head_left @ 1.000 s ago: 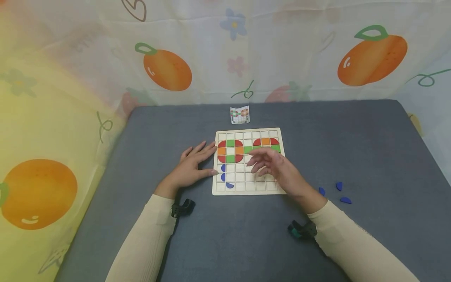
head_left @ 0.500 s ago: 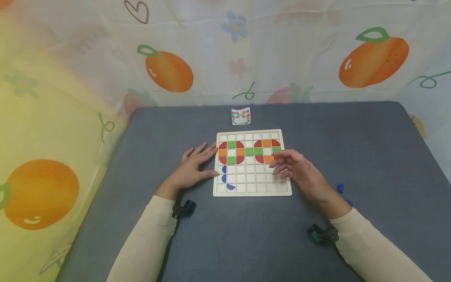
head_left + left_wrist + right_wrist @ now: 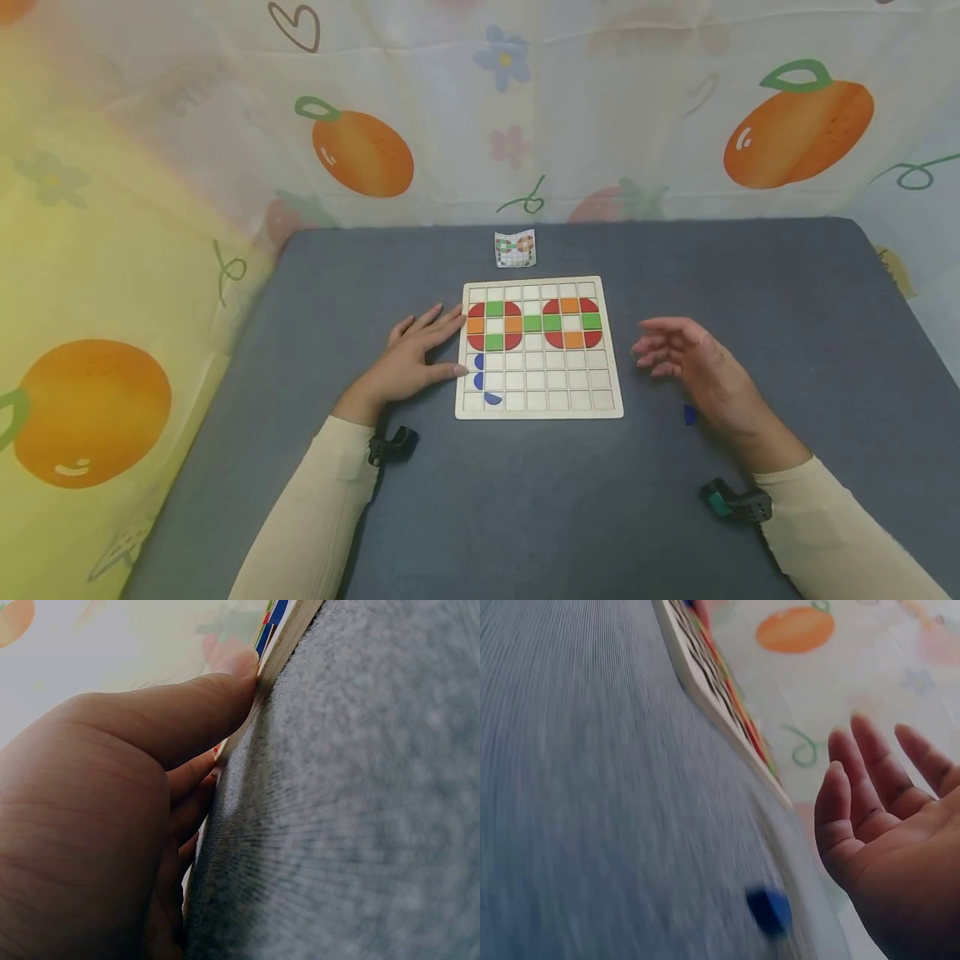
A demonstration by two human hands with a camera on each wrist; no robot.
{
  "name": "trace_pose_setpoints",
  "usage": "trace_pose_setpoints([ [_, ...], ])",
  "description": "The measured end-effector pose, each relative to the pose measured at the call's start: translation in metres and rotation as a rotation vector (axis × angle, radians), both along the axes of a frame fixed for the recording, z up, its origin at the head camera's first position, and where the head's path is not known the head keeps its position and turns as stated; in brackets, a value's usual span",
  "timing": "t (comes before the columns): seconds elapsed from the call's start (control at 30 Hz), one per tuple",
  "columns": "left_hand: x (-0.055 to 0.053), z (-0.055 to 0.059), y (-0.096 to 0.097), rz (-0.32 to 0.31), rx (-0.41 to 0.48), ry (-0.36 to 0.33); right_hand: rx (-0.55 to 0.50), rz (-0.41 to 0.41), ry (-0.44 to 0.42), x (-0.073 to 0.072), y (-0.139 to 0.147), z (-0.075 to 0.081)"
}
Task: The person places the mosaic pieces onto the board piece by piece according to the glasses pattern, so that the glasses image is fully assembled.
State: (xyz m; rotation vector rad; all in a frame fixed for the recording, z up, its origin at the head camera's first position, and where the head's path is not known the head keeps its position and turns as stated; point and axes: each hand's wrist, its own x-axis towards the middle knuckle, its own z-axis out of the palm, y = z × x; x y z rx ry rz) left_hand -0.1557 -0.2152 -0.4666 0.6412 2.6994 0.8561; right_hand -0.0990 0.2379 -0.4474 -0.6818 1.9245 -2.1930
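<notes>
A pale wooden grid board (image 3: 537, 404) lies on the grey table. Two rounded rings of red, green and orange tiles fill its upper part, joined by a green tile (image 3: 532, 323). Three blue pieces, among them a tilted blue piece (image 3: 492, 399), lie in its lower left squares. My left hand (image 3: 405, 358) rests at the board's left edge, its thumb and fingertips touching the rim, as the left wrist view also shows. To the right of the board my right hand (image 3: 701, 367) hovers with relaxed fingers and holds nothing. Close below it lies a loose blue piece (image 3: 690, 415).
A small printed card (image 3: 515, 248) with a coloured grid pattern lies behind the board. A fruit-patterned cloth (image 3: 450, 108) hangs along the table's back edge. Grey tabletop (image 3: 540, 500) spreads in front of the board.
My right hand has moved from above the board to the right, off it, and now covers some of the loose blue pieces. The left hand stays at the board's edge.
</notes>
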Motion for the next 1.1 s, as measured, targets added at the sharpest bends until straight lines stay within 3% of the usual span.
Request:
trace_pose_setpoints([
  [0.33, -0.001, 0.001, 0.001, -0.003, -0.004, 0.0, -0.048, -0.036, 0.075, 0.002, 0.042, -0.008],
  [0.43, -0.001, 0.0, 0.001, -0.003, -0.008, -0.001, -0.011, -0.064, 0.082, 0.002, 0.054, -0.011],
  [0.53, -0.001, -0.001, 0.0, -0.003, -0.009, -0.002, 0.115, -0.117, 0.102, 0.002, 0.065, -0.013],
  [0.7, -0.001, -0.001, 0.0, 0.002, -0.006, -0.005, 0.41, -0.166, 0.136, 0.005, 0.075, -0.016],
  [0.9, -0.001, -0.001, -0.001, 0.001, -0.004, -0.007, 0.626, -0.153, 0.141, 0.006, 0.074, -0.018],
  [1.1, -0.001, 0.0, -0.001, -0.002, 0.0, -0.006, 0.754, -0.075, 0.234, 0.006, 0.072, -0.017],
])
